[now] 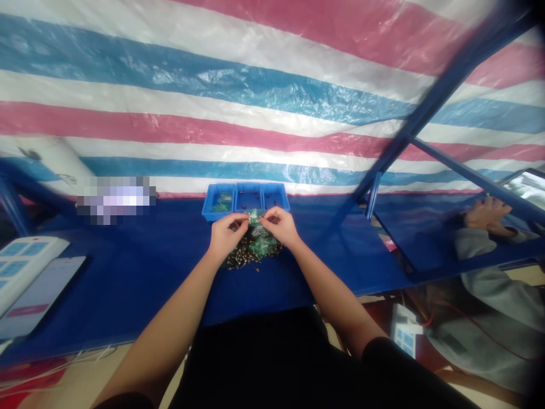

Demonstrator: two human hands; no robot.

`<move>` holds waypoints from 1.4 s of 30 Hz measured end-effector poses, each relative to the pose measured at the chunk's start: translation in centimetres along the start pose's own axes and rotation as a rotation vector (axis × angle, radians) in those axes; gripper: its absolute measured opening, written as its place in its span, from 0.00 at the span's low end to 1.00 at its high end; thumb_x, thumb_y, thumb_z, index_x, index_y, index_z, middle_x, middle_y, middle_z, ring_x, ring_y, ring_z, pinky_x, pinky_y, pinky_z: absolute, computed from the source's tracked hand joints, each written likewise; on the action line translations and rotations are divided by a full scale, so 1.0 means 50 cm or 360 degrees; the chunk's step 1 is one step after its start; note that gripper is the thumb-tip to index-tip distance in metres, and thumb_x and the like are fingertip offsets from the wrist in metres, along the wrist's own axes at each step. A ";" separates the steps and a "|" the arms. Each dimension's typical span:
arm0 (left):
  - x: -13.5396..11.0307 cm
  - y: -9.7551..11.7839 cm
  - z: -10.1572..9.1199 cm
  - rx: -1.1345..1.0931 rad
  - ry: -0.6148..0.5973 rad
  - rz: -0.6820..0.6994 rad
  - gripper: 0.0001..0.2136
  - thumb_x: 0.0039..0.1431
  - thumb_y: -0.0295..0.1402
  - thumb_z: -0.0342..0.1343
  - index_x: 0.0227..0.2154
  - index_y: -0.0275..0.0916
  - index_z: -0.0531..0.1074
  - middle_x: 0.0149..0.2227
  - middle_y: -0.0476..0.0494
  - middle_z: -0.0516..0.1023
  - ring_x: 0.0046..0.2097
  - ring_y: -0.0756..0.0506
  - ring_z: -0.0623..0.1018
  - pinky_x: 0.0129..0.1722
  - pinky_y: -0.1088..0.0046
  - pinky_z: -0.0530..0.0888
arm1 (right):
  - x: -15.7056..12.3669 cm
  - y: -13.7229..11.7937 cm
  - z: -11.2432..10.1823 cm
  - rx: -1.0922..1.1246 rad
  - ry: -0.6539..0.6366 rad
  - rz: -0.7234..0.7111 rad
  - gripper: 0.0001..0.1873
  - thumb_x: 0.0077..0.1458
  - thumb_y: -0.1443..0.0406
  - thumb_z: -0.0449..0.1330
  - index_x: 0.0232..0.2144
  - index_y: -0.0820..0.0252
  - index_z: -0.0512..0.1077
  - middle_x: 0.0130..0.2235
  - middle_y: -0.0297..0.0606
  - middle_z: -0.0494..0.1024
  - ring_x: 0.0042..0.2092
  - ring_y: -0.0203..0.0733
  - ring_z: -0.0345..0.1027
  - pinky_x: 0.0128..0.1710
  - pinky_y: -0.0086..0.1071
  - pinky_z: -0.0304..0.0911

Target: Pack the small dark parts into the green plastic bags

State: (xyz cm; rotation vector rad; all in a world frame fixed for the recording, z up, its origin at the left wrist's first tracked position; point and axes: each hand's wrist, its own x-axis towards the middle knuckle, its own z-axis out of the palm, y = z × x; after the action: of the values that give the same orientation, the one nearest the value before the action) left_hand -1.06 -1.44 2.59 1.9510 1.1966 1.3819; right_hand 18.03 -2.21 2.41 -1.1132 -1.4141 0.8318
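Between my two hands is a small clear, greenish plastic bag (255, 215), pinched at its upper edge. My left hand (229, 234) grips its left side with thumb and forefinger. On its right side the fingers of my right hand (281, 226) are closed in the same way. Just below lies a pile of small brass-coloured and dark pieces (242, 255), too small to name. More crumpled green clear plastic (263, 245) rests on that pile. Behind my hands stands a blue three-compartment tray (213, 216); green plastic lies in its left compartment, and a few small dark pieces in the others.
A white power strip (32, 255) and a phone-like flat device (46, 289) lie at the left of the blue table (157, 284). Blue metal bars (402, 145) slope up on the right. Beyond them sits another person in a grey sleeve (477, 244). A striped sheet (213, 125) hangs behind.
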 end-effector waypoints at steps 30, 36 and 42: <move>0.015 -0.012 -0.018 -0.0197 0.0507 -0.0286 0.24 0.59 0.41 0.57 0.58 0.41 0.67 0.48 0.39 0.78 0.34 0.47 0.82 0.33 0.72 0.77 | 0.005 0.012 0.001 0.0150 -0.0024 0.0110 0.16 0.54 0.53 0.61 0.36 0.59 0.77 0.32 0.39 0.80 0.31 0.38 0.73 0.33 0.32 0.70; 0.032 -0.064 -0.050 0.0048 0.0390 -0.0416 0.14 0.60 0.40 0.53 0.42 0.38 0.77 0.35 0.43 0.82 0.20 0.51 0.75 0.22 0.76 0.72 | 0.002 0.011 -0.001 0.0077 -0.0052 0.0101 0.17 0.54 0.53 0.60 0.37 0.60 0.76 0.29 0.37 0.79 0.28 0.36 0.71 0.28 0.29 0.66; 0.028 -0.057 -0.052 0.0278 0.0205 -0.0348 0.13 0.60 0.39 0.52 0.40 0.41 0.78 0.25 0.49 0.79 0.25 0.48 0.77 0.27 0.75 0.72 | 0.004 0.022 -0.004 -0.0068 -0.0048 0.0045 0.14 0.55 0.56 0.59 0.37 0.60 0.77 0.26 0.34 0.77 0.25 0.35 0.68 0.28 0.29 0.66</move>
State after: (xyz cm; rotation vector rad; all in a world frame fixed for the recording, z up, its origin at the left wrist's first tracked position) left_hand -4.37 0.95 2.11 1.8001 1.5872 1.3439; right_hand 18.42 -1.69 1.47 -1.1599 -1.4498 0.8455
